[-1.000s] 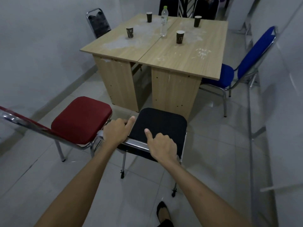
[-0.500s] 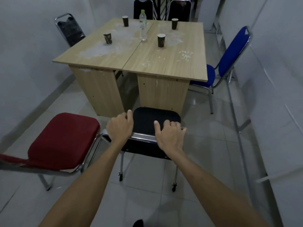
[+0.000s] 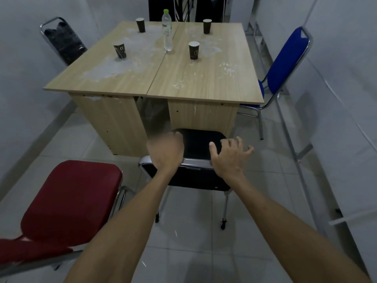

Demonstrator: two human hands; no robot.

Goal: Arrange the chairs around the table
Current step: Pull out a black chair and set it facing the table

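A black chair (image 3: pixel 199 139) with a chrome frame stands in front of me, its seat just short of the near edge of the wooden table (image 3: pixel 161 78). My left hand (image 3: pixel 166 150) is closed over the top rail of its backrest. Over the same rail my right hand (image 3: pixel 229 155) hovers with the fingers spread and lifted. A red chair (image 3: pixel 71 199) stands at my lower left, away from the table. A blue chair (image 3: pixel 285 64) sits at the table's right side. One black chair (image 3: pixel 63 41) is at the left side, two more (image 3: pixel 161 7) at the far end.
Several dark paper cups (image 3: pixel 193 50) and a clear plastic bottle (image 3: pixel 167 32) stand on the table. White walls close in on the left and right. A metal frame (image 3: pixel 293 144) leans along the right wall. Pale floor tiles lie under the chairs.
The black chair has gone forward towards the table and I have stepped closer. My right hand has opened and lifted off the rail; the left still grips it.
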